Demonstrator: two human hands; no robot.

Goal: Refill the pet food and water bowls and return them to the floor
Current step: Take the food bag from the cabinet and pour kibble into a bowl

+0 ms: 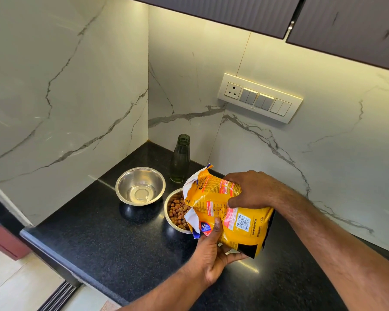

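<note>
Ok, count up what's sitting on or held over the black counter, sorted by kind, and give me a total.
Steel bowls: 2, one with no food in it, one holding kibble
Glass bottle: 1, uncapped
Yellow food bag: 1, gripped by the left hand and the right hand, torn mouth over the kibble bowl
Total: 4

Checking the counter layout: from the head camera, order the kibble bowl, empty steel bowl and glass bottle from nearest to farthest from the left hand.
From the left hand:
1. Kibble bowl, just left of it.
2. Empty steel bowl, farther left.
3. Glass bottle, back by the wall.
</note>
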